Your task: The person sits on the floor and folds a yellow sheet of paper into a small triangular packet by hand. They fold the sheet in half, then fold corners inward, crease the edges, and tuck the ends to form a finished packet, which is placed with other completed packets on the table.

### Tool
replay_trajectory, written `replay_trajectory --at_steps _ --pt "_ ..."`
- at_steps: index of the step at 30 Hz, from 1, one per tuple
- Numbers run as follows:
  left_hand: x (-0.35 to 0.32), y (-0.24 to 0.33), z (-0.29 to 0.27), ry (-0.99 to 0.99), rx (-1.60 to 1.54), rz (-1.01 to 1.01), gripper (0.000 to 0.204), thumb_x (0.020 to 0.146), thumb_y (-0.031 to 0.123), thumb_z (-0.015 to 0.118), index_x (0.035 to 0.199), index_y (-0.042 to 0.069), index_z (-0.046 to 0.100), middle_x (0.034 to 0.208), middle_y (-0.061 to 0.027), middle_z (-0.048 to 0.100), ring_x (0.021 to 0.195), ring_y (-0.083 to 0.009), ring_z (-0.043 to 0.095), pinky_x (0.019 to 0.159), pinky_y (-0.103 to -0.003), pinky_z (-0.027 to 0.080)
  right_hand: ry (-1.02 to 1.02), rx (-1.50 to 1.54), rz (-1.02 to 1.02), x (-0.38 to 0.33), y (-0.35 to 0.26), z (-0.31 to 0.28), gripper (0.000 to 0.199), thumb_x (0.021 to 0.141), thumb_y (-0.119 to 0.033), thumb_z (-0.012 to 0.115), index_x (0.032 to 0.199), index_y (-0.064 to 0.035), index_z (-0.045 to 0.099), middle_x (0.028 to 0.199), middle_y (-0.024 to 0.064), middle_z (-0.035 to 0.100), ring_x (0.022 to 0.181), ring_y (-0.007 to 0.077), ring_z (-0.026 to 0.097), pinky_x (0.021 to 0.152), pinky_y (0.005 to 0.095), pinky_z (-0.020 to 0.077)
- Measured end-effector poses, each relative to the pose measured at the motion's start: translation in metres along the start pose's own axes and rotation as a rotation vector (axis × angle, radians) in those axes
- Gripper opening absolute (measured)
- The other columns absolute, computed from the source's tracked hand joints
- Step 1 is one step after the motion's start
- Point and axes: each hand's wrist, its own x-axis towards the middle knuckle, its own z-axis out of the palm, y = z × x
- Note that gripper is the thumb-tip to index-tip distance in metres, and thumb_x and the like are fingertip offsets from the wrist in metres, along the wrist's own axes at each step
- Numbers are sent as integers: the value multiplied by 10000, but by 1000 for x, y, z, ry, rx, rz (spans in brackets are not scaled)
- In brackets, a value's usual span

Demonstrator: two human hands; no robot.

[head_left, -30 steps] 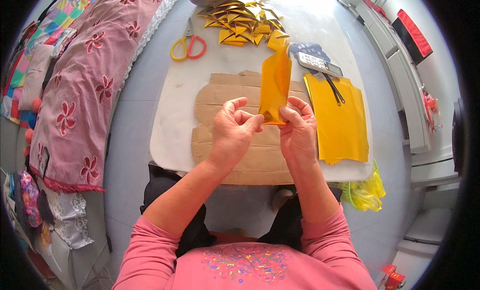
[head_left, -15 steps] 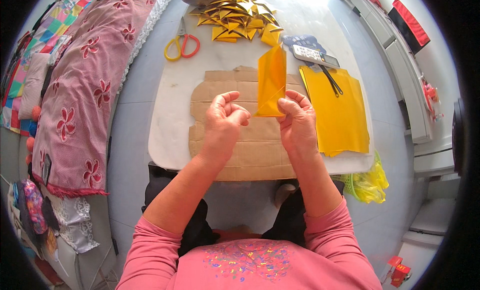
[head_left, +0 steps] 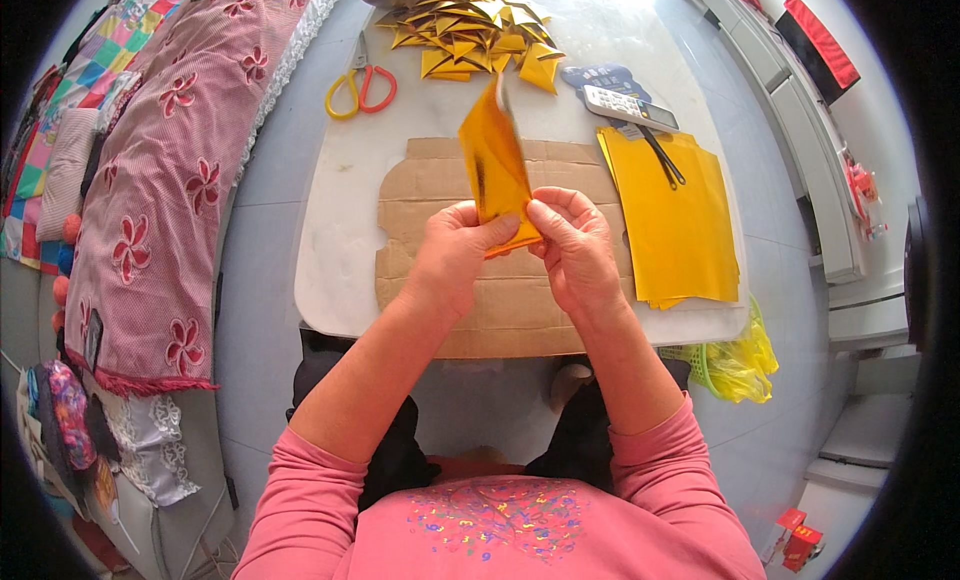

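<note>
A shiny gold paper sheet (head_left: 493,160) stands nearly upright above a flat brown cardboard piece (head_left: 500,300) on the white table (head_left: 345,230). My left hand (head_left: 455,255) pinches its lower edge with thumb and fingers. My right hand (head_left: 575,245) pinches the same lower edge from the other side, fingertips almost touching the left ones. The sheet looks folded lengthwise and rises away from me.
A stack of gold sheets (head_left: 670,220) lies at the right with a pen and a remote-like device (head_left: 630,108). Folded gold pieces (head_left: 470,35) are heaped at the far edge near scissors with yellow and red handles (head_left: 360,85). Pink floral bedding (head_left: 170,180) runs along the left.
The gold sheet has shifted left and now stands between both hands. My left hand, which was off the sheet half a second ago, has taken hold of its lower edge.
</note>
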Motion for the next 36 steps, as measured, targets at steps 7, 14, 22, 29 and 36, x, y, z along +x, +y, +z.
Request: replay_trajectory --at_steps 7,14,22,29,36 --pt "-2 5 2 45 -293 18 182 883 79 657 1051 10 649 1027 -62 667 963 -156 627 908 -288 477 -140 -171 -42 -8 -4 0 203 865 -152 715 1004 -45 614 897 10 632 791 70 570 692 195 455" --pt "-2 7 1 -28 -381 26 212 910 85 627 1117 37 620 1099 -57 633 1028 -169 597 926 -307 470 -139 -151 -310 -11 -6 6 173 847 -9 695 996 -34 610 942 23 626 859 85 580 812 223 487" --pt "0 6 -5 -49 -325 25 213 905 81 630 1109 20 627 1095 -69 643 1032 -178 608 946 -317 466 -146 -247 -308 -11 -6 6 158 845 -17 700 979 -14 617 930 24 629 847 84 588 788 220 484" --pt "-5 10 -3 -23 -177 49 181 886 71 646 1054 4 663 1023 -77 679 957 -164 634 900 -300 479 -200 -437 -124 -11 -16 -1 155 846 -114 730 900 2 642 802 -4 626 748 64 575 676 207 468" --pt "-10 9 -2 -2 -108 16 175 872 75 659 1029 -1 670 999 -78 686 929 -159 638 881 -299 477 -200 -656 -83 -15 -25 -3 193 846 -166 739 796 5 664 688 -3 610 634 55 553 562 213 467"
